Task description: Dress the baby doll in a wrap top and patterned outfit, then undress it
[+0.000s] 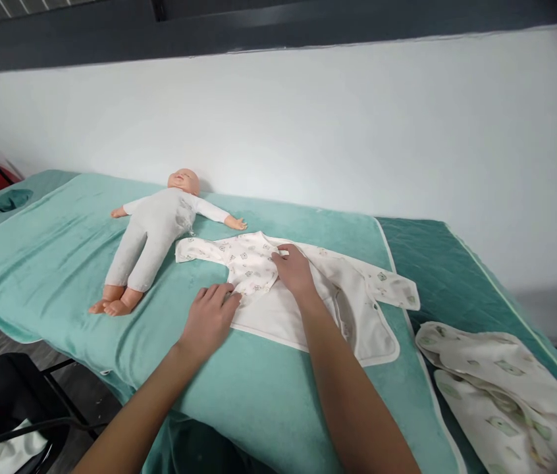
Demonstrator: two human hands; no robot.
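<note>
Your left hand (211, 316) lies flat, palm down and fingers spread, gripping nothing, on the near edge of the top (278, 289), a soft white cotton garment printed with small grey-green figures and edged in pale piping. Your right hand (294, 268) rests on the top's middle, fingers curled loosely over a folded flap of cloth; you cannot tell whether it pinches the fabric. Both forearms reach forward, the right one crossing the top's lower hem. The top lies spread on a plush teal towel (61, 263) covering the table, sleeves out to either side. Just left of it a smooth plastic doll (153, 234) in a plain pale suit lies on its back, arms wide. A crumpled printed cloth (496, 388) sits apart at right.
</note>
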